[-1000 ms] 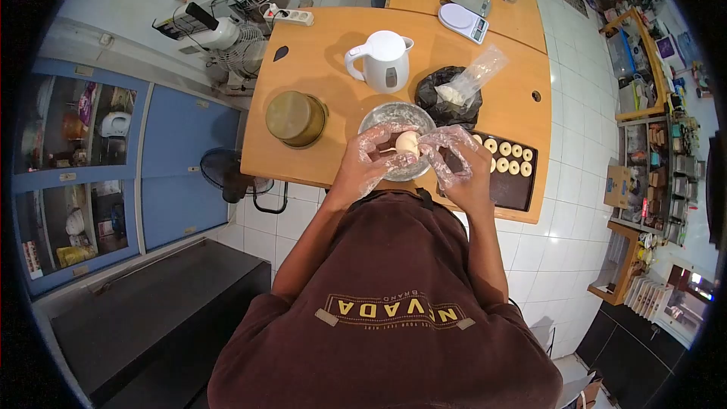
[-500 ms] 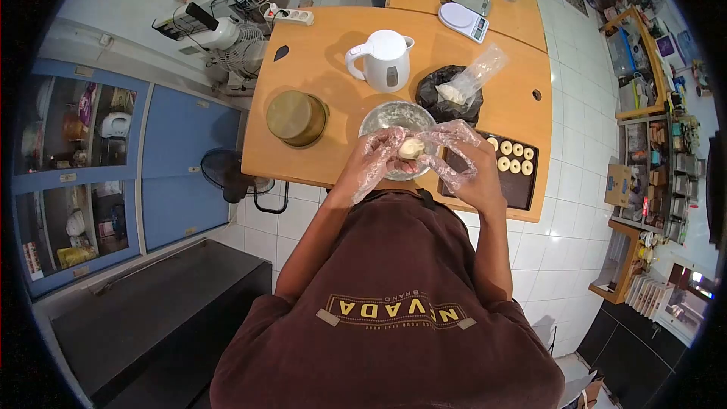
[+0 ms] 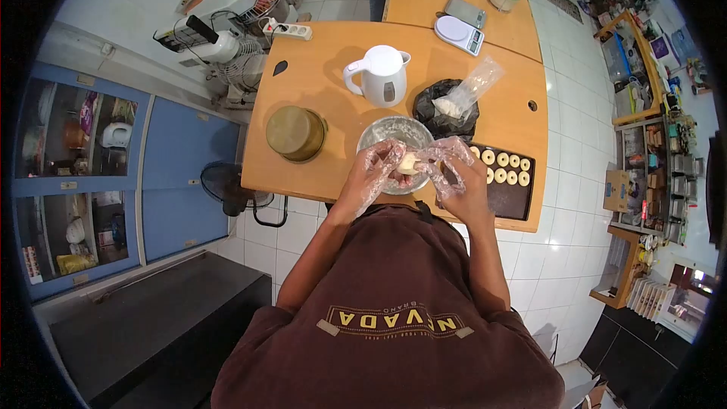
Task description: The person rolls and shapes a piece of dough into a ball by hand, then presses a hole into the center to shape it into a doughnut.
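Observation:
A small pale piece of dough (image 3: 407, 163) is held over the near side of a metal mixing bowl (image 3: 372, 133) dusted with white. My left hand (image 3: 374, 170), in a clear plastic glove, curls its fingers around the dough from the left. From the other side my right hand (image 3: 454, 174), gloved the same way, closes its fingertips on the dough's right edge. Just right of the bowl lies a dark baking tray (image 3: 509, 203) bearing several ring-shaped dough pieces (image 3: 501, 175); my right hand and wrist cover its left part.
Behind the bowl stand a white electric kettle (image 3: 384, 76) and a black plastic bag (image 3: 428, 102) with a clear bag of white dough or powder (image 3: 448, 107). A brassy round pot (image 3: 294, 132) sits at left. Farther back are a kitchen scale (image 3: 459, 35) and a power strip (image 3: 288, 29).
My right hand has moved left and brought its fingertips onto the dough, where its fingers were wider apart before. The whole view has shifted slightly.

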Motion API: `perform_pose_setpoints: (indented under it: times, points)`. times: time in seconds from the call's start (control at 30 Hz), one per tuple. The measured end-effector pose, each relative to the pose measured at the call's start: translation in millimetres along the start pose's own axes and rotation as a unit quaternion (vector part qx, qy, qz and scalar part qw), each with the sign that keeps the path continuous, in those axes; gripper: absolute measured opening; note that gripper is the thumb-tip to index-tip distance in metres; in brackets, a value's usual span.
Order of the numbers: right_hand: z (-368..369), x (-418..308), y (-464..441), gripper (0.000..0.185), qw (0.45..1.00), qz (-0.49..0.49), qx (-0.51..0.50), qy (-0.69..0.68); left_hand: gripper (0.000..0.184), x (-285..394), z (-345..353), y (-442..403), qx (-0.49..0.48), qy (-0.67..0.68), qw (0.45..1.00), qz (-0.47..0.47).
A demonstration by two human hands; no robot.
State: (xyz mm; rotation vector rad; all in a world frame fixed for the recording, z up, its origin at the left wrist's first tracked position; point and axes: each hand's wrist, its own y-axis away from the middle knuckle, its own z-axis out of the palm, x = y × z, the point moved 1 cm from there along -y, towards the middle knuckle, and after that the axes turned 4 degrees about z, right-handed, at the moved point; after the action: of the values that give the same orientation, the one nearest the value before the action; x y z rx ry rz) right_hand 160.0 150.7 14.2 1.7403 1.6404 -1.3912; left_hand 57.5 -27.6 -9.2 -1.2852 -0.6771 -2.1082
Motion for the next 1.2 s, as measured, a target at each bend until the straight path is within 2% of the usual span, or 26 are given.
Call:
perform_pose_setpoints:
  times: [0.13,0.27,0.33,0.43,0.53,0.73,0.87,0.97,1.07,1.2]
  points:
    - [1.5,7.2,1.0,0.048,1.0,-0.001,-0.003,0.018,0.04,-1.5,-1.0,-3.8,-0.022,-0.004,0.999,-0.028]
    - [6.6,19.6,6.9,0.05,0.997,0.009,0.012,0.076,0.041,-3.4,4.4,-3.4,-0.014,0.043,0.999,-0.01]
    - [5.9,11.0,-0.6,0.047,0.999,0.029,0.015,0.034,0.041,-4.3,6.7,-3.3,-0.006,0.085,0.996,0.009]
    - [3.0,-9.3,-10.2,0.043,0.998,0.057,0.016,-0.021,0.042,-11.1,-4.2,-5.4,0.009,0.092,0.995,-0.022]
    - [1.9,-14.8,-14.2,0.039,0.998,0.048,0.013,-0.046,0.043,-8.8,-11.1,-6.3,-0.031,0.077,0.996,0.036]
    - [5.7,0.6,-13.5,0.031,1.0,0.022,0.017,-0.012,0.047,4.1,-8.7,-4.6,0.005,-0.094,0.996,0.0]
    - [9.1,5.4,-12.1,0.031,1.0,-0.012,0.022,0.014,0.048,4.5,-5.2,-3.7,0.006,-0.093,0.996,0.004]
    - [13.4,8.4,-9.6,0.031,0.999,0.01,0.034,0.016,0.048,6.9,-4.6,-3.5,0.003,-0.07,0.997,0.012]
    - [12.0,-7.1,-15.4,0.033,0.995,0.081,0.021,-0.046,0.048,8.5,-2.4,-3.8,0.024,-0.041,0.999,0.014]
    - [13.4,4.0,-13.5,0.034,0.999,0.025,0.016,-0.045,0.048,6.6,-6.5,-4.1,0.034,-0.064,0.997,0.024]
